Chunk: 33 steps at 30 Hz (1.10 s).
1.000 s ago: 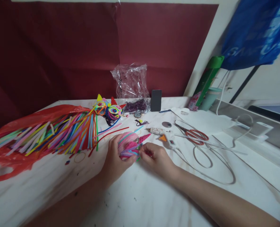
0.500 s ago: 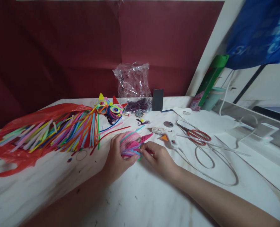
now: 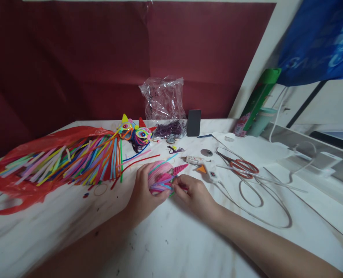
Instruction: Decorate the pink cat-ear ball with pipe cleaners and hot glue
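Observation:
My left hand (image 3: pixel 141 195) is wrapped round a pink, striped ball-shaped figure made of pipe cleaners (image 3: pixel 160 168), thumb along its near side. A dark pink wound cone (image 3: pixel 180 168) sticks out from it toward the right. Thumb and forefinger of my right hand (image 3: pixel 196 194) are closed in a pinch at the figure's right edge; whatever lies between the fingertips is hidden. Blue, purple and pink strands run across the near side. Just beyond my right hand lies a white hot glue gun (image 3: pixel 211 172) with an orange trigger.
Loose pipe cleaners (image 3: pixel 93 160) spread over a red plastic bag (image 3: pixel 29 200) on the left. Two finished-looking, big-eyed figures (image 3: pixel 142 134) stand behind them. Orange-handled scissors (image 3: pixel 245 168) and a looping white cord (image 3: pixel 287 210) lie right. A dark phone (image 3: pixel 193 122) stands upright at the back.
The view has shifted very slightly. Both hands keep nearly the same hold on the figure, with no other visible movement.

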{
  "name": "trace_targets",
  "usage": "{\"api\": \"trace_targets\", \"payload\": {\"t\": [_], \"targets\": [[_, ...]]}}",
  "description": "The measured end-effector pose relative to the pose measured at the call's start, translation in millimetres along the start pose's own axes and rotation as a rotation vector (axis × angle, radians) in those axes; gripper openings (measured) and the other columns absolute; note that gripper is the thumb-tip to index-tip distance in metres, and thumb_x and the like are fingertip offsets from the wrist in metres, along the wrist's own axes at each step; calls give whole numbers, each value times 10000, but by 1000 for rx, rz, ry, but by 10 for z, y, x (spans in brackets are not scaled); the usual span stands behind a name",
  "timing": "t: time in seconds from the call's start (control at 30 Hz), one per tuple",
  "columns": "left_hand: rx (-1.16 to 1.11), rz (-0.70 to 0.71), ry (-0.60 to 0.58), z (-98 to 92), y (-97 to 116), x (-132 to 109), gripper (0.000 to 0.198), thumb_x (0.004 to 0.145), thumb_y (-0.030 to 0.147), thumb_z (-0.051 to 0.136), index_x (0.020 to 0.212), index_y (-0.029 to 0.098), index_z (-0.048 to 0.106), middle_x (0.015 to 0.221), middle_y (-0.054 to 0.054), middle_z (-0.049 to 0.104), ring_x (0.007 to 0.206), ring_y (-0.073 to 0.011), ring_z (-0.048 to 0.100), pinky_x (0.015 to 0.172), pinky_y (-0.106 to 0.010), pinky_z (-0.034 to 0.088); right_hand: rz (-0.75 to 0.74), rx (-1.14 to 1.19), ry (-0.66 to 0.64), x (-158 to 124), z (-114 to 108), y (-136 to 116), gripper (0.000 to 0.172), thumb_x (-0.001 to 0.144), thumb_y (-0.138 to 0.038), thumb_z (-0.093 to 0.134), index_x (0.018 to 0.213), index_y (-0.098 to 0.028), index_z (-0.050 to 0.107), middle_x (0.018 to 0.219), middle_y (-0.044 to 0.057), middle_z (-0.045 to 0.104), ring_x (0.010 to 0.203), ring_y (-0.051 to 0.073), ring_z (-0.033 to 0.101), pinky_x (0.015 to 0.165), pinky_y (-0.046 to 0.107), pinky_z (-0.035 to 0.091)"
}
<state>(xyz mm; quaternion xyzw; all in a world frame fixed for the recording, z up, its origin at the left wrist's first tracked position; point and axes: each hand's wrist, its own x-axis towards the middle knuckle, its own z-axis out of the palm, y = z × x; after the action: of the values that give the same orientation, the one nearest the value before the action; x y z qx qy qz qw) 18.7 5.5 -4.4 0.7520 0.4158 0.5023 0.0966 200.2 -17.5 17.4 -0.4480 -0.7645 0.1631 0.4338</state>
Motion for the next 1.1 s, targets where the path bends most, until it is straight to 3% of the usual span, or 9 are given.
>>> {"api": "trace_targets", "payload": {"t": [0.73,1.1], "targets": [[14,-2,-2,12,11,-10,740,673,204,746,1325,229,397,1270,-129,505,1237,-305,509,1027,-502,462,-41,-50,18,-19,21,15,184,893,-187,503,720,-211,557,626,0,595,545,138,517,533,230,395],[38,36,12,31,10,-17,739,682,198,745,1324,224,381,1279,-144,494,1237,-314,500,1029,-511,454,29,-39,3,-12,30,7,187,868,-186,520,683,-209,535,612,-5,589,541,136,502,525,230,383]]}}
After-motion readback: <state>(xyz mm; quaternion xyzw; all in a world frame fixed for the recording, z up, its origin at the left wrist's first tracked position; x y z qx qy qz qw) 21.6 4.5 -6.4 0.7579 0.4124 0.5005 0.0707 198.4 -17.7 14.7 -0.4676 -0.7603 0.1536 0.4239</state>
